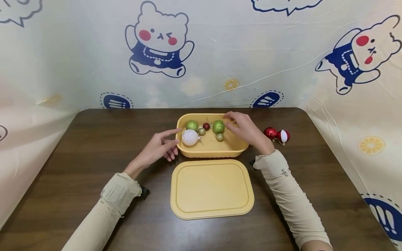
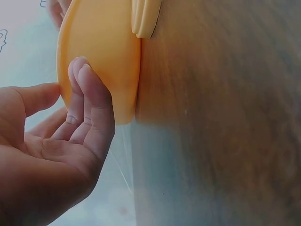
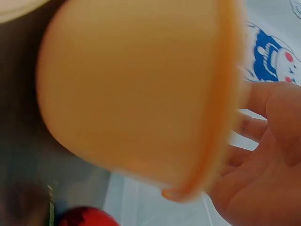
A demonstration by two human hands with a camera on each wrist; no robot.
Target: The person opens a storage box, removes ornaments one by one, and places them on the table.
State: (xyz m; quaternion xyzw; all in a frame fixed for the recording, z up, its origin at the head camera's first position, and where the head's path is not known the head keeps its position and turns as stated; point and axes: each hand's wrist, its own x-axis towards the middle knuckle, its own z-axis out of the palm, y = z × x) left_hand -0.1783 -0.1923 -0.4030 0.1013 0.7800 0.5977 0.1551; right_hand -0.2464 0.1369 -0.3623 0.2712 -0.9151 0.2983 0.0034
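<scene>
A yellow plastic box (image 1: 207, 151) holds a large white Christmas ball (image 1: 190, 137), a green glitter ball (image 1: 192, 126) at the back left and another green ball (image 1: 218, 127) right of the middle. Small gold balls (image 1: 202, 131) and a small dark red ball (image 1: 206, 126) lie among them. My left hand (image 1: 159, 145) touches the box's left end; in the left wrist view its thumb meets the rim, the fingers loosely bent beside the wall. Over the right end reaches my right hand (image 1: 243, 128), fingertips near the right green ball, with no ornament visible in its grasp.
A yellow lid (image 1: 211, 188) lies flat on the brown table (image 1: 150, 216) just in front of the box. To the right of the box are a red ball (image 1: 270, 132) and a red-and-white ball (image 1: 283, 136). A patterned cloth (image 1: 216, 52) hangs behind the table.
</scene>
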